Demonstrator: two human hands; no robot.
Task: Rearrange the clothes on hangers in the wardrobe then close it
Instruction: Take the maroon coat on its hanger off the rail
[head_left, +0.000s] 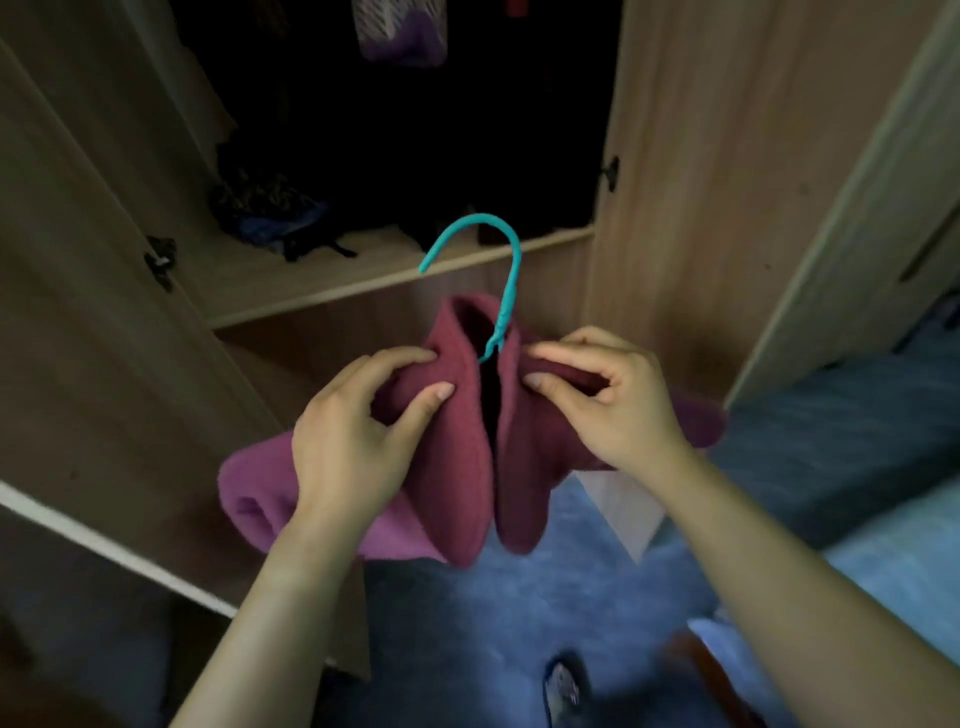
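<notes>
Currently both of our hands work just below the hook of the teal hanger (500, 270), which stands free above the cloth. Our left hand (353, 441), left of the hanger, pinches a fold of the maroon garment (457, 467) between thumb and fingertips. Our right hand (602, 405), right of the hanger, pinches the matching fold with curled fingers. We judge that the two grips flank the hanger's neck so the collar can be drawn square and the garment will not slip once hung. Below the hanger the garment droops over the blue floor (519, 597), a lighter pink side showing at the left. Behind the hanger stands the wardrobe (363, 322), its left door (93, 312) and right door (670, 182) swung open. Back and left of the hanger a dark heap of clothes (270, 213) lies on the bottom shelf (311, 286). High above the hanger a patterned garment (400, 31) hangs in the dark interior. Rail not visible. Rehanging and closing not yet done.
</notes>
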